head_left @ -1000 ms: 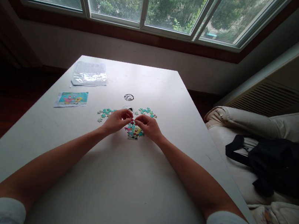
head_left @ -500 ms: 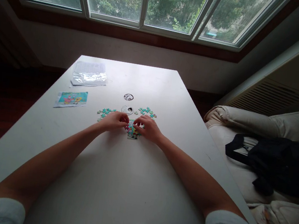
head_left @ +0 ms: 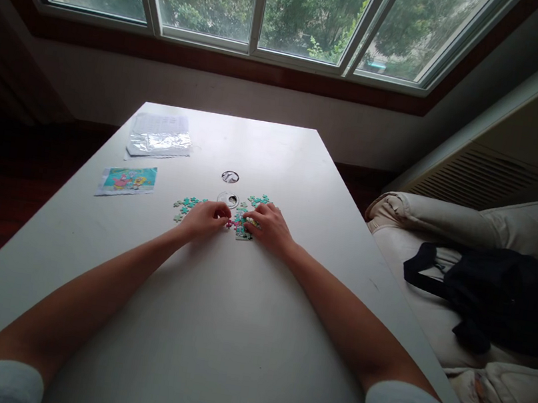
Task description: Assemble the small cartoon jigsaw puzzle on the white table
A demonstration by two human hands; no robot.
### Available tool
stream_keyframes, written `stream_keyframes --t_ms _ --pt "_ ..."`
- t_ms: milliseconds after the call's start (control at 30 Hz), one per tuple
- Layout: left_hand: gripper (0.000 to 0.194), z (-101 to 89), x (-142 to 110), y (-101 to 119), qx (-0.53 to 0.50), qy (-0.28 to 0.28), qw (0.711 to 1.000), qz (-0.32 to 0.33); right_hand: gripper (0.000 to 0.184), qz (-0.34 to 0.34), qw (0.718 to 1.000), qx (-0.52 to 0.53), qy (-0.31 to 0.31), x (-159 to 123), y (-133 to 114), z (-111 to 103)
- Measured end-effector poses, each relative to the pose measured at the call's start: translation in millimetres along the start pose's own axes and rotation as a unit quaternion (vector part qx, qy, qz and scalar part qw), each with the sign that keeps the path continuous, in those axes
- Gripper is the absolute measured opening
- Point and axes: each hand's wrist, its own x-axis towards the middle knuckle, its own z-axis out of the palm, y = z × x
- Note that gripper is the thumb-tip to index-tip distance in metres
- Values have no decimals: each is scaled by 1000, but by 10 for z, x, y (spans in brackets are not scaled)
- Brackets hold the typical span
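With the part-assembled jigsaw [head_left: 244, 233] as the centre of the dial, the cartoon picture sheet [head_left: 128, 180] lies out at half past nine, and the paper in a clear plastic sleeve [head_left: 160, 136] is farther off toward ten-thirty. Nearer, also about half past nine, a scatter of teal jigsaw pieces [head_left: 190, 203] sits on the white table [head_left: 223, 302], just beyond the knuckles. The left hand [head_left: 203, 220] comes in from nine o'clock, thumb and fingertips nearly together at a pink jigsaw bit [head_left: 230, 224] on the near side of the jigsaw; whether they pinch it or only touch it I cannot tell. A clear disc with a dark centre [head_left: 227, 199] lies at eleven, a second round disc [head_left: 230, 177] beyond it. The jigsaw lies between the hands, at three o'clock from the left fingertips, its pale straight edge toward six; its long axis is hidden by fingers. The right hand [head_left: 272, 227] is the nearer, its bent fingers resting over the jigsaw from three o'clock, any hold unclear. More loose pieces [head_left: 259, 199] lie near half past twelve. Well off past three, a black bag [head_left: 511, 302] rests on the cream sofa [head_left: 423, 214].
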Motion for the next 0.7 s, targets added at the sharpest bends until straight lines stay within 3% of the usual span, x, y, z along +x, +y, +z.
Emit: stream_keyframes --t_ms 233,700 --pt "18 100 -11 27 18 51 999 -6 21 10 1000 -13 22 1 6 57" --pt "19 125 -31 64 8 31 999 -12 20 12 1000 0 21 -16 -4 69"
